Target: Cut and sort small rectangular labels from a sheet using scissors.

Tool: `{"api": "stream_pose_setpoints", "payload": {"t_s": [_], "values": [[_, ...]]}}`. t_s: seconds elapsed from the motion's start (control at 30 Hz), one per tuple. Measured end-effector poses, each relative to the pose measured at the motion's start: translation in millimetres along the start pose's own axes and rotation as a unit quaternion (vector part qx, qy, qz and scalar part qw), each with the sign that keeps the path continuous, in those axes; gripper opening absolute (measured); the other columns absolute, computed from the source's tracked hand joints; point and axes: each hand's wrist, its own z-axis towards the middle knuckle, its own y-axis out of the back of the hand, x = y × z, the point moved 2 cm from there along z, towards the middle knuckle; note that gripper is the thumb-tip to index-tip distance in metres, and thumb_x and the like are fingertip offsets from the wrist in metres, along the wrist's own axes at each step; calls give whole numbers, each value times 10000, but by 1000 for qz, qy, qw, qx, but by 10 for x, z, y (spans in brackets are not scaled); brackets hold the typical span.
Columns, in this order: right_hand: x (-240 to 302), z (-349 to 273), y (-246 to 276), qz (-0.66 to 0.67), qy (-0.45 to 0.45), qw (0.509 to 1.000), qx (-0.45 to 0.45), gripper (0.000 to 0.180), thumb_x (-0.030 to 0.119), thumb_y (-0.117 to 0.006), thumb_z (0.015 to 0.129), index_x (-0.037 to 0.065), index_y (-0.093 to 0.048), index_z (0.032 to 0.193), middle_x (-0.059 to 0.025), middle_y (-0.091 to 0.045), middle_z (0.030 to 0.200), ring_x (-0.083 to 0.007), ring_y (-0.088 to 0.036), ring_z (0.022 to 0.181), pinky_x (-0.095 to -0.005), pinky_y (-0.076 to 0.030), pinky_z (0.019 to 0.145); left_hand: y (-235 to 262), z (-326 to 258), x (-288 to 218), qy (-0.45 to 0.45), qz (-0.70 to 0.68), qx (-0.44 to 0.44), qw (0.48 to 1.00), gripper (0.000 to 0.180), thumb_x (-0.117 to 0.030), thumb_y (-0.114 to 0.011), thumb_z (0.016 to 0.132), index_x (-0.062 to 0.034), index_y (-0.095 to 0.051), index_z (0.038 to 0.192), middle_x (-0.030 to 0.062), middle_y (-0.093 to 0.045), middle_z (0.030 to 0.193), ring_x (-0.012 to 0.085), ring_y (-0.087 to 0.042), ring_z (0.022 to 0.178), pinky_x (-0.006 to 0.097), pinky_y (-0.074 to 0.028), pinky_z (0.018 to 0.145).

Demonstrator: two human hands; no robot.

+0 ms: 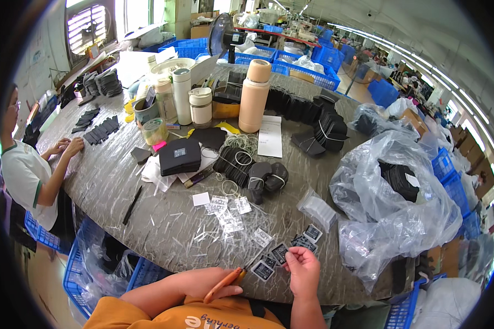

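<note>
Left hand (225, 277): our fingers curl around the orange handle of the scissors (218, 288).
Right hand (303, 267): our thumb and a finger press together, pinching one small dark patch (279, 253) with a pale edge.
Patch: we hold it in front of us, over the near side of the grey table (159, 236).
Blades (253, 260): they point away from us, toward the patch; we cannot tell if they touch it.
More patches (263, 269): some lie just beside the one we pinch, and a few others are just past our right hand.
Slips (230, 222): shiny white ones are spread past the scissors, close to a plain white card (201, 199).
Scraps (206, 236): thin white bits lie near the slips.
Small bag (317, 209): it is clear and lies between the slips and the big bag.
Big bag (362, 219): it is crumpled and see-through, on our right, with black pads (396, 180) inside.
Black stack (180, 156): flat pieces lie in a pile, a pale tag on top.
Peach bottle (255, 96): it stands tall behind the stack, to the right.
Other person (24, 170): we see them at our left, hands near small black strips (101, 131).
</note>
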Motion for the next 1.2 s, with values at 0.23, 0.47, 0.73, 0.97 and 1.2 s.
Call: {"api": "stream_pose_setpoints", "payload": {"t_s": [0.23, 0.47, 0.73, 0.97, 1.2], "values": [[132, 60, -49, 46, -4, 999, 26, 114, 25, -616, 809, -16, -580, 909, -33, -588, 734, -81, -545, 587, -190, -444, 540, -37, 10, -8, -13, -39, 5, 999, 443, -423, -467, 903, 14, -494, 835, 183, -523, 675, 270, -482, 608, 372, -390, 578], [136, 56, -86, 52, -7, 997, 48, 111, 14, -620, 799, -7, -593, 904, -29, -592, 716, -76, -539, 571, -182, -442, 534, -43, 30, 4, -22, -24, 10, 999, 448, -429, -459, 905, 14, -492, 844, 182, -526, 685, 266, -489, 618, 370, -396, 583], [115, 57, -68, 39, -17, 996, 74, 125, 12, -608, 819, -27, -583, 935, -34, -595, 762, -75, -549, 622, -193, -469, 586, -64, 40, 31, -21, -39, 13, 999, 441, -422, -462, 906, 14, -490, 851, 168, -522, 684, 244, -479, 623, 360, -395, 588], [128, 53, -74, 27, -23, 996, 77, 124, 17, -605, 823, -24, -585, 938, -27, -592, 755, -66, -541, 612, -184, -462, 584, -66, 36, 29, -21, -31, 6, 999, 421, -406, -479, 903, 12, -491, 857, 169, -532, 689, 247, -489, 623, 363, -393, 584], [146, 60, -67, 28, -27, 996, 81, 114, 27, -610, 823, -16, -593, 927, -21, -591, 736, -63, -537, 601, -176, -442, 562, -75, 54, 53, -31, -18, 9, 999, 392, -383, -496, 900, 6, -494, 854, 168, -537, 674, 264, -495, 604, 367, -396, 575]]}}
